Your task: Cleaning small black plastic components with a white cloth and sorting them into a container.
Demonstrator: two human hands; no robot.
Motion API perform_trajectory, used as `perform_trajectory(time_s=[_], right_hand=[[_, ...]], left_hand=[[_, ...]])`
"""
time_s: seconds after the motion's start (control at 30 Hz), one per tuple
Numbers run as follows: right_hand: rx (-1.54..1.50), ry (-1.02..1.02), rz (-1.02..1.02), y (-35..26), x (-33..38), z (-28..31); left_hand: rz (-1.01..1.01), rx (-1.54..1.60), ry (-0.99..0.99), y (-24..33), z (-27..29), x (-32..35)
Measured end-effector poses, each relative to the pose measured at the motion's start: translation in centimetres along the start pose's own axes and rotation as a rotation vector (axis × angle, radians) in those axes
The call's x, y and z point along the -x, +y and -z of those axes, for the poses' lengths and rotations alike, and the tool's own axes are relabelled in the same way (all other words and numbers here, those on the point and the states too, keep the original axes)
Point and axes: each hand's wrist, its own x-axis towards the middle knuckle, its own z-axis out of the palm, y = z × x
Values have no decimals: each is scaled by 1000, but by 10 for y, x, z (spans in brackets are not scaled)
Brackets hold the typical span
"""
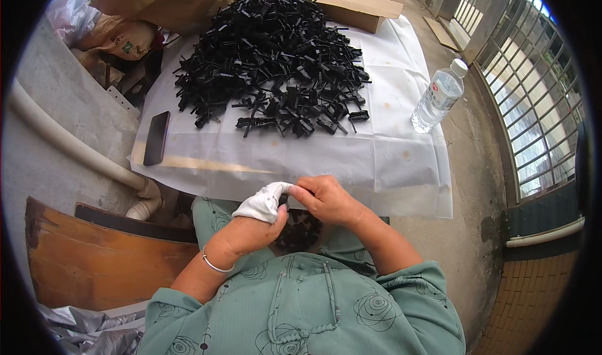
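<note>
My left hand (254, 220) is at the table's near edge, over my lap. White cloth (260, 203), perhaps a glove, covers its fingers, while the thumb is bare. The fingers curl inward, and a small dark patch shows between thumb and cloth; I cannot make out what it is. My right hand (327, 200) is bare and closed, its thumb and forefinger pinching the tip of the white cloth. Beyond both hands, a large heap of small black plastic parts (269, 60) with thin prongs lies on the white-covered table (389, 160).
A dark phone (157, 138) lies at the table's left. A clear water bottle (439, 98) stands at the right edge. Behind the heap are an open cardboard box (351, 4) and a brown bag (157, 4). A wooden board (106, 258) leans at the lower left, below a pipe (75, 145).
</note>
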Motion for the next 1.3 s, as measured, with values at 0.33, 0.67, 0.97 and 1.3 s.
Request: perform_trajectory(time_s=[0.33, 0.67, 0.97, 1.3], right_hand=[[3, 258, -289, 34, -58, 23], [-88, 59, -38, -3, 13, 2], [-130, 313, -20, -25, 6, -6], [-103, -83, -17, -23, 10, 4]], left_hand=[[316, 554, 2, -25, 2, -16], [292, 1596, 49, -24, -11, -24], [188, 938, 129, 4, -9, -9], [-3, 323, 270, 4, -16, -4]])
